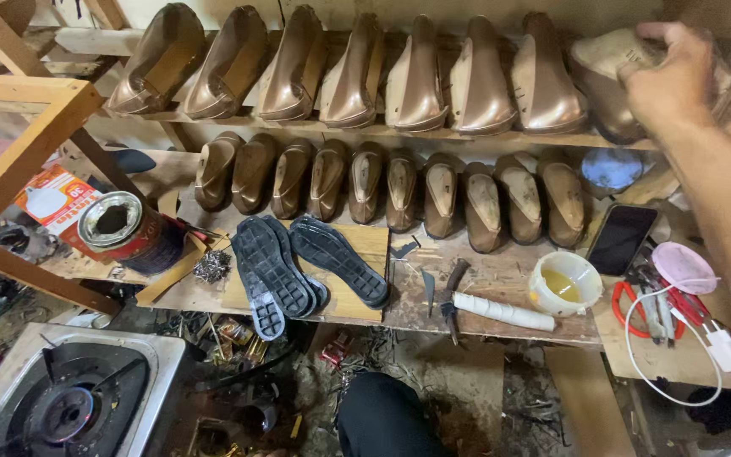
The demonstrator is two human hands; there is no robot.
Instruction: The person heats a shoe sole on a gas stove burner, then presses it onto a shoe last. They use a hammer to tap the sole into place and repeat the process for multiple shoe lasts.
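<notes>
So the biggest thing here is the rough wooden desk (501, 283), a plank bench with a wooden shelf (382, 134) running along the back of it. On that shelf sits an upper row of shiny bronze-coloured shoe uppers on lasts (349, 72), tilted back against the wall, and below them on the desk a second row of smaller brown ones (382, 188), packed side by side.

The right hand (668, 74) is up at the far right end of the top shelf, fingers curled down over the last shoe in the row, a paler tan lasted shoe (607, 63). The hand covers the shoe's right part, so it looks like a grip, but I can't tell how tight it is. The forearm comes in from the lower right of the frame. The left hand isn't in the shot at all.

Lower left, on the floor, there's a single-burner gas stove (69, 393). Above it on the desk's left end, an open round tin can (124, 228) lies tipped on its side. Mid-desk, three black rubber soles (298, 262) lie tread-up on a wooden board, overlapping. Right of them: a hammer with a white-wrapped handle (488, 309), a small white tub of yellowish liquid (563, 283), a dark smartphone (621, 239), red-handled pliers (666, 305) and a white charger with cable (725, 349).
</notes>
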